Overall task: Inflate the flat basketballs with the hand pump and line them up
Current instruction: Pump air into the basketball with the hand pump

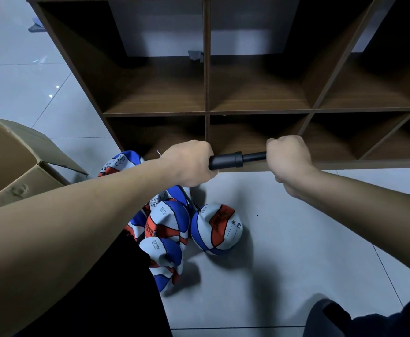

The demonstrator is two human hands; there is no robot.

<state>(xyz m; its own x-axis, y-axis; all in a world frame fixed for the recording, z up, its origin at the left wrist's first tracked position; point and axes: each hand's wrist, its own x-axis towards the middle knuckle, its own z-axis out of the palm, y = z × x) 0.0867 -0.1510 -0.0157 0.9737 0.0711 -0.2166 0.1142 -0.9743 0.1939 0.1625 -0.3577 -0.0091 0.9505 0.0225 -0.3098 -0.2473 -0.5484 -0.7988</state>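
I hold a black hand pump (226,161) level in front of me. My left hand (189,162) grips its barrel and my right hand (288,158) grips the handle end, with a short stretch of the rod showing between them. A thin black hose runs down from the pump to a red, white and blue basketball (216,228) on the floor, which looks rounder than the others. Several flat, crumpled basketballs (166,229) of the same colours lie in a heap to its left, partly hidden by my left arm.
A brown wooden cubby shelf (206,113) with open compartments stands right behind the pump. An open cardboard box (16,161) sits at the left. The floor is pale grey tile (296,251). My dark-clothed legs fill the lower left and lower right corners.
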